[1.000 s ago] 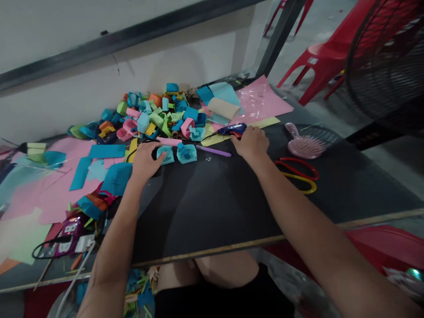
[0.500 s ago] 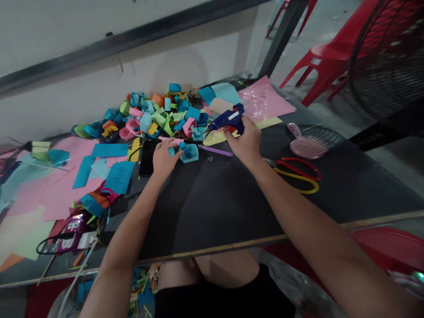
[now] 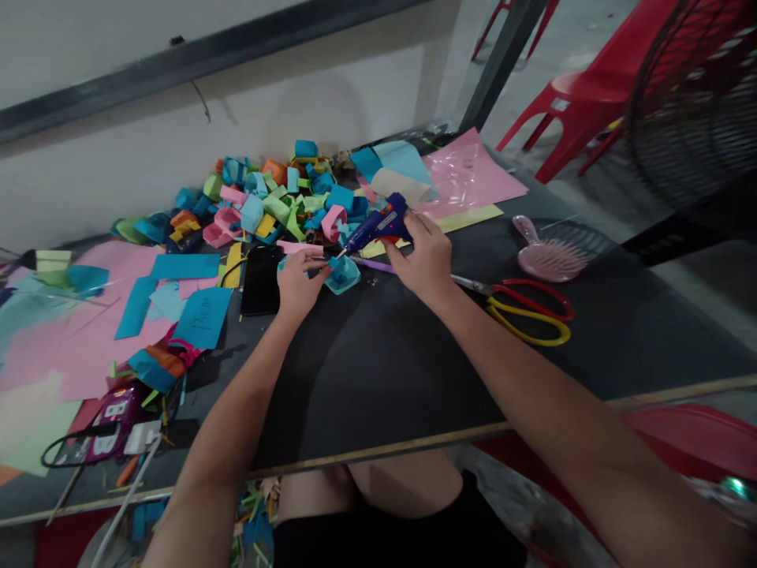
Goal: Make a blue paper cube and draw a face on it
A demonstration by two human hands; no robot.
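Observation:
My right hand [image 3: 424,256] is closed round a blue hot glue gun [image 3: 378,222]. Its nozzle points down and to the left, at a small light-blue folded paper box [image 3: 346,278] on the black tabletop. The fingers of my left hand [image 3: 301,282] pinch a piece of blue paper at the box's left side; the exact grip is partly hidden. A purple stick-like strip [image 3: 372,265] lies just behind the box, under the glue gun. A black phone [image 3: 260,282] rests to the left of my left hand.
Behind my hands is a heap of coloured paper pieces [image 3: 277,197]. Scissors [image 3: 520,308] with red and yellow handles and a pink hairbrush [image 3: 550,256] lie on the right. Coloured sheets [image 3: 76,331] cover the left. A fan [image 3: 698,118] stands at the right edge.
My right hand has brought the glue gun down and left, so its nozzle is now at the small paper box. My left hand stays at the box.

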